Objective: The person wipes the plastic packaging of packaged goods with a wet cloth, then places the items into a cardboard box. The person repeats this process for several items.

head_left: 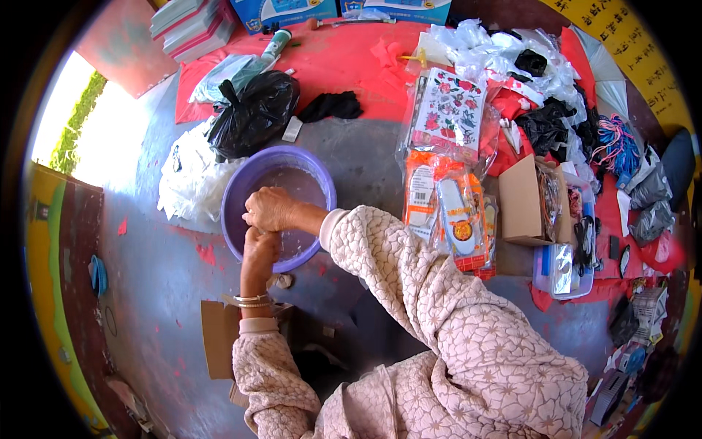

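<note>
Purple plastic forms the basin, which sits on a grey surface with cloudy, sudsy-looking water inside it. Crowding its left side is a crumpled white bag; just beyond its far left rim slumps a knotted black bag. Past the far rim lie a small white tag, a black cloth and, farther out, a red sheet.

To the basin's right, with bare surface between, lie orange packets, and beyond them a floral print. Farther right stand an open carton and a clear tub, with clear bags heaped beyond. Close on the basin's near side, another open carton stands partly behind the left sleeve, hemming in that arm.

The left hand comes over the basin's near rim, its wrist ringed by bangles. The right hand reaches across from the basin's right, its quilted sleeve slanting past the packets. Both have curled fingers and press together, right above left, over the basin; I cannot tell what, if anything, they pinch.
</note>
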Demonstrator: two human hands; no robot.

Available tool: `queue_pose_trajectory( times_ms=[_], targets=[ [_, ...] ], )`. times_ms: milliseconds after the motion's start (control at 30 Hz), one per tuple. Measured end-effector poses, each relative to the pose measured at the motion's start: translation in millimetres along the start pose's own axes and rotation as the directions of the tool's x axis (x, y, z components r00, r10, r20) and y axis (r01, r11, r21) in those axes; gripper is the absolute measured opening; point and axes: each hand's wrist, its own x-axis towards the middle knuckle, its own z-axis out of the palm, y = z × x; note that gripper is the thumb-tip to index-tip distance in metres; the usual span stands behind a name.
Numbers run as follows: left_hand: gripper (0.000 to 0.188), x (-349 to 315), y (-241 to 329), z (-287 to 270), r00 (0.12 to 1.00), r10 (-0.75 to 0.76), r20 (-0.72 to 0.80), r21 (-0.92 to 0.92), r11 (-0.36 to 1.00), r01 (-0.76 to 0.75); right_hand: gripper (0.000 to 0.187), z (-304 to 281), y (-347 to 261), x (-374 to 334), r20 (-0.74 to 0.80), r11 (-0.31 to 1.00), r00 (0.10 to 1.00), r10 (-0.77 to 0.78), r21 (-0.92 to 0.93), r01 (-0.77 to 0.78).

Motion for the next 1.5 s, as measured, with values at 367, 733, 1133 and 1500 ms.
queue_pose_trajectory(
  times_ms=[367, 733, 1133, 1500],
  targets=[
    [0.016, 3, -12, 17, 0.82, 0.483, -0.308, 0.666, 0.725, -0.176, 0.044, -2, -6, 1, 0.066, 0.906, 0.906, 0.417, 0.048, -0.42],
    [0.005, -19, 12, -24, 0.996, -0.074, 0.043, -0.388, 0.918, 0.085, 0.081, -22, -25, -27, 0.409, 0.924, 0.855, -0.318, -0.069, 0.377],
    [0.031, -2, -4, -4, 0.849, 0.517, -0.108, 0.824, 0.524, -0.214, 0.012, 16, -3, -21, 0.215, 0.716, 0.929, -0.302, -0.593, 0.37],
    [0.042, 0, -30, 0, 0.756, 0.654, -0.03, 0.978, 0.177, -0.115, 0.021, 4, -4, -29, 0.277, 0.971, 0.957, 0.086, -0.24, -0.018]
  ],
)
